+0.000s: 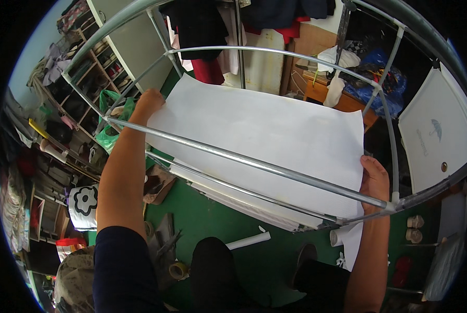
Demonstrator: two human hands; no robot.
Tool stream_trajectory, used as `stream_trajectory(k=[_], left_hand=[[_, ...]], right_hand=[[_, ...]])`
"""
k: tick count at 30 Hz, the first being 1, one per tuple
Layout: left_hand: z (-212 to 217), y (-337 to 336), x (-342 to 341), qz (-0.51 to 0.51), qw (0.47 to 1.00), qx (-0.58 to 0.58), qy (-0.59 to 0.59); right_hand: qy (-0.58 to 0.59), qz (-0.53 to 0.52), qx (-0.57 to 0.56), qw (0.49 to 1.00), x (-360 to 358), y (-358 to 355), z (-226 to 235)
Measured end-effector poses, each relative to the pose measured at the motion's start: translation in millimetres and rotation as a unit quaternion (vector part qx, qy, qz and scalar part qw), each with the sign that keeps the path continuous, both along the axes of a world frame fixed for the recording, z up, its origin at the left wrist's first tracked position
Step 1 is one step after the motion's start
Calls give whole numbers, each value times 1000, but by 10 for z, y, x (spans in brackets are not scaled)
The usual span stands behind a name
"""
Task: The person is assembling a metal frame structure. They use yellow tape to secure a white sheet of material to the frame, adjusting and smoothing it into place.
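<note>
Right hand [375, 180] grips the near right edge of a large white sheet [259, 130], fingers curled over it beside the metal frame [254, 164]. Sheet lies spread flat across that frame's shelf. Farther off, left hand [150, 101] pinches the far left corner, fingers hidden under the paper.

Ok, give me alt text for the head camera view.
Two bare hands, left hand and right hand, hold a large white paper sheet flat inside a silver metal tube frame, above a green floor with a white paper roll.
</note>
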State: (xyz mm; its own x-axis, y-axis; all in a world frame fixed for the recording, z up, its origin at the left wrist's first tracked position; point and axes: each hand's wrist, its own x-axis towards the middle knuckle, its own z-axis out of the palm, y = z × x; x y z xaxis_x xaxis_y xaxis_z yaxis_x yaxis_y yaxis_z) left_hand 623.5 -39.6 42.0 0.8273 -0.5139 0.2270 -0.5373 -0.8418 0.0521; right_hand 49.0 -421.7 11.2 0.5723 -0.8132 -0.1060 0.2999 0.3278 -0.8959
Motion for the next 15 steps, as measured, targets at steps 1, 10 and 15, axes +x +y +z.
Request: stream_trajectory(k=[1,10,15], left_hand=[[-22,-10,-34,17,999,-21,19],[226,31,-158,-51,997,-42,-32],[94,188,-29,-80,995,-54,-36]], right_hand=[[3,-2,1,1000,-2,9,9],[-40,-2,5,999,126,138,255],[-77,53,41,995,121,-49,41]])
